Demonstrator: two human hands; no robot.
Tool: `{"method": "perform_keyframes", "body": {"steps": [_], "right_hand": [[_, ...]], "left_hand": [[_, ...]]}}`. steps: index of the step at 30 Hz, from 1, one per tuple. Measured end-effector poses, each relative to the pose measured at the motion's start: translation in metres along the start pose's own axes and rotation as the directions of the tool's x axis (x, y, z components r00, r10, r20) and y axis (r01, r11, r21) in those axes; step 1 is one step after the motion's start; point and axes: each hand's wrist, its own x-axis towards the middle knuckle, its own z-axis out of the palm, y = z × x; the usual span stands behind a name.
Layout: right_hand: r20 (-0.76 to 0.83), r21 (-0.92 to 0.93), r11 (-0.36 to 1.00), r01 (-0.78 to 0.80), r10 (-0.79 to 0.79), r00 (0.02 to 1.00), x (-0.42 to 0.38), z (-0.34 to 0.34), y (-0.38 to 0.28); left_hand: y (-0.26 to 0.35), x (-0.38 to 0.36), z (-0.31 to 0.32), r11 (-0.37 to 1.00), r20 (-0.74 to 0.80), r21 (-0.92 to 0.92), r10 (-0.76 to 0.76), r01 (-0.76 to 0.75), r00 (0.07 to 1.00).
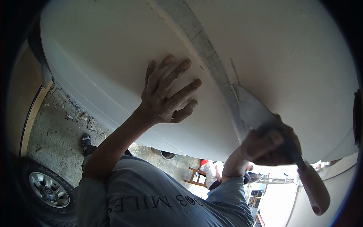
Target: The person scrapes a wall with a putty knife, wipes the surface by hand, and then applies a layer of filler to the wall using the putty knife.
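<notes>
A large pale curved surface point(113, 56) fills the upper view, with a grey band point(206, 49) running down across it. My left hand point(168, 90) lies on this surface left of the band, its fingers spread and holding nothing. On the right, my right hand point(270, 145) is wrapped round a wide-bladed scraper, whose brown handle point(315, 189) sticks out below the fist. The scraper's metal blade point(253, 108) meets the surface at the right edge of the grey band, by a thin dark mark. The fingers of my right hand are slightly blurred.
A wheel with a tyre point(49, 191) stands at the lower left beside a tan panel point(22, 98). Rubble point(81, 115) lies on the concrete floor point(56, 132). Below the surface are a round container point(167, 155), a wooden frame point(194, 176) and a person in white point(210, 172).
</notes>
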Motion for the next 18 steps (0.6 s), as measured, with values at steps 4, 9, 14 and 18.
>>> {"method": "perform_keyframes", "body": {"steps": [4,9,14,18], "right_hand": [[-0.016,-0.048,0.999,-0.014,0.014,1.000,0.0002,-0.0019,-0.0012],[-0.041,-0.112,0.993,-0.026,0.021,0.999,0.0000,-0.0032,-0.0017],[-0.059,-0.189,0.981,-0.039,0.028,0.998,-0.0005,-0.0031,-0.0014],[-0.078,-0.259,0.965,-0.048,0.029,0.997,0.0004,-0.0041,-0.0019]], "left_hand": [[0.0004,0.0006,-0.0007,1.000,-0.002,-0.003,-0.006,0.006,1.000],[-0.0006,-0.0001,-0.0001,1.000,-0.004,-0.001,-0.002,0.002,1.000],[0.0001,-0.0005,-0.0007,1.000,0.002,0.002,0.001,-0.001,1.000],[-0.0006,0.0015,-0.0011,1.000,0.006,-0.001,-0.004,0.004,1.000]]}}
